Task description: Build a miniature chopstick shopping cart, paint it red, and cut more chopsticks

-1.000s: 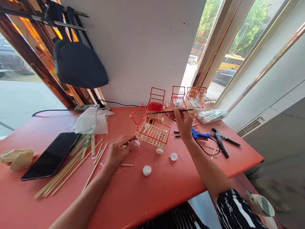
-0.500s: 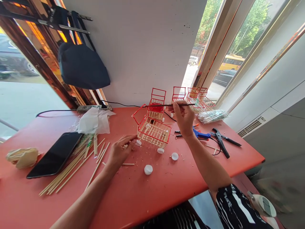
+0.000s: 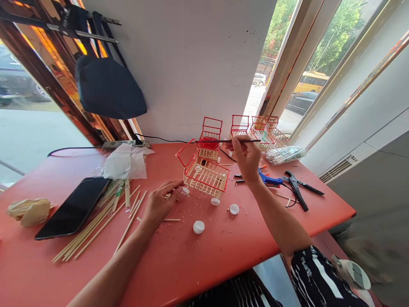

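A miniature shopping cart (image 3: pixel 206 175) made of thin wooden sticks stands on white bottle-cap wheels, its top rim and handle red. My left hand (image 3: pixel 162 198) grips its near left lower corner between thumb and fingers. In my right hand (image 3: pixel 246 155) is a slim dark paintbrush (image 3: pixel 217 141), held level and pinched near its back end. The brush's tip meets the upper end of the cart's raised red handle. Just behind, a second cart (image 3: pixel 211 123) carries something red in its basket, partly hidden by the brush.
Several more carts (image 3: pixel 240 121) stand by the window. On the red table (image 3: pixel 179 264) lie loose bottle caps (image 3: pixel 198 227), wooden sticks (image 3: pixel 92 230), a phone (image 3: pixel 73 209), pliers (image 3: pixel 297 189), a blue glue gun (image 3: pixel 270 181) and crumpled white paper (image 3: pixel 126 162). A dark bag (image 3: pixel 110 87) hangs left.
Almost nothing differs. The camera view has shifted very slightly; both hands, the brush and the cart keep their positions.
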### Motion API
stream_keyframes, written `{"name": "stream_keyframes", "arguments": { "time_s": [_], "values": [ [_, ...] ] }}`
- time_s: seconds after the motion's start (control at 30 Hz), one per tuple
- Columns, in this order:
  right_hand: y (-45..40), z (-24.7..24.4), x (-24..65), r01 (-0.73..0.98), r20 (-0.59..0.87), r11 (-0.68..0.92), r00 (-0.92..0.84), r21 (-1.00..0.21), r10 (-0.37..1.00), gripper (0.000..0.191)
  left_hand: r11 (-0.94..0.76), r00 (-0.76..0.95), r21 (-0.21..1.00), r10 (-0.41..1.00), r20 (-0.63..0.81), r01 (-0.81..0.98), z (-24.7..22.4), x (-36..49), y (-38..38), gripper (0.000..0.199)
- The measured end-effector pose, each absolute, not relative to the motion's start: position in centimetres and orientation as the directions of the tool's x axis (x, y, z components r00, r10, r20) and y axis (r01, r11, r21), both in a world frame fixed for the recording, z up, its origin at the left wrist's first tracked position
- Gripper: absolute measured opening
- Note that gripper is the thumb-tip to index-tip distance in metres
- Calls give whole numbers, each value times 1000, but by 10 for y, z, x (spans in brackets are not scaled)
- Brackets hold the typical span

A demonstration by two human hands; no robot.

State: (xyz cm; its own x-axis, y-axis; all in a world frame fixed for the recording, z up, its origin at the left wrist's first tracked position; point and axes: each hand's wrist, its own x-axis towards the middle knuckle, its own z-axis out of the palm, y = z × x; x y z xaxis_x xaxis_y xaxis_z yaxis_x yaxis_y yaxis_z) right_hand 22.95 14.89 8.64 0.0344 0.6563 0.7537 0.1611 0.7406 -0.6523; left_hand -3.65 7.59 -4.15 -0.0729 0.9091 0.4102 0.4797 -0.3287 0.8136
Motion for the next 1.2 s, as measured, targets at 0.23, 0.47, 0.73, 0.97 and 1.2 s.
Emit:
{"name": "stream_keyframes", "arguments": {
  "time_s": [0.23, 0.47, 0.73, 0.97, 1.2],
  "values": [
    [151, 85, 227, 239, 749, 722, 41, -649, 661, 20, -317, -76, 820, 914, 398, 477, -42, -37, 76, 38],
    [147, 87, 230, 240, 757, 729, 40, -641, 652, 20, -308, -69, 822, 920, 385, 480, -40, -37, 76, 39],
    [145, 78, 233, 297, 735, 706, -20, -643, 678, 28, -284, -78, 828, 928, 364, 484, -39, -36, 74, 41],
    [136, 75, 238, 250, 751, 729, -8, -638, 660, 21, -292, -78, 812, 922, 379, 505, -37, -35, 73, 39],
    [135, 74, 242, 327, 733, 692, 3, -643, 680, 23, -291, -82, 819, 923, 377, 494, -36, -35, 72, 36]
  ]
}}
